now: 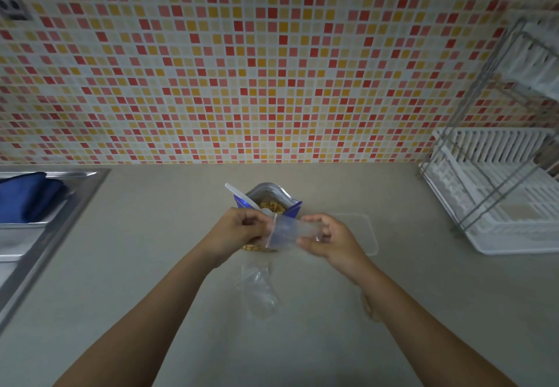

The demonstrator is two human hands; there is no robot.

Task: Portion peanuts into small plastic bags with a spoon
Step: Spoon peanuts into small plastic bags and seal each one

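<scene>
An open blue and silver peanut pouch (269, 197) stands at the middle of the counter, peanuts showing inside. A white plastic spoon (240, 195) sticks out of it, handle up to the left. In front of the pouch, my left hand (239, 230) and my right hand (328, 238) both grip a small clear plastic bag (286, 232), stretched between them just above the counter. A filled bag of peanuts (254, 248) peeks out under my left hand. Another empty clear bag (260, 288) lies on the counter nearer to me.
A clear plastic lid or tray (367, 235) lies flat to the right of my hands. A white dish rack (496, 196) stands at the far right. A steel sink (45, 211) with a blue cloth (28, 194) is at the left. Mosaic tiled wall behind.
</scene>
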